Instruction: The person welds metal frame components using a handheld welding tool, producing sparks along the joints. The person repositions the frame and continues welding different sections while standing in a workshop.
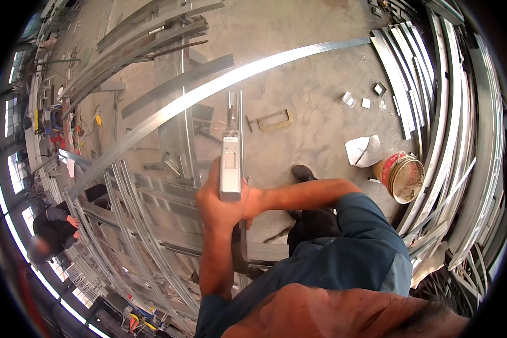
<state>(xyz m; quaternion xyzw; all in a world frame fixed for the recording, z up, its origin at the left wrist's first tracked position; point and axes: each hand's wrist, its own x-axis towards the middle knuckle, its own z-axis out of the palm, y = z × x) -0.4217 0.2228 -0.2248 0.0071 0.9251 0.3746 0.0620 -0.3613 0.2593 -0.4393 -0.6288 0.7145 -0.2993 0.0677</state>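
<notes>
In front of my chest is a silver-grey, box-shaped metal piece [231, 169] with a rectangular recess on its upper face. I cannot make out its exact kind. My left hand [213, 197] is closed around its left side near the close end. Pressed in from the right, my right hand [255, 204] is closed against the same end, with most of its fingers hidden underneath. Just beyond the piece, two thin metal rails [240, 110] run away from me. A long bright metal bar [208, 93] stretches across from the left toward the far right.
A yellowish C-clamp [273, 120] lies on the floor, right of centre. A red-and-white bucket [403, 176] stands near stacked metal profiles [450, 112] on the right. Metal framing [135, 197] fills the left, where another person [53, 225] is at work.
</notes>
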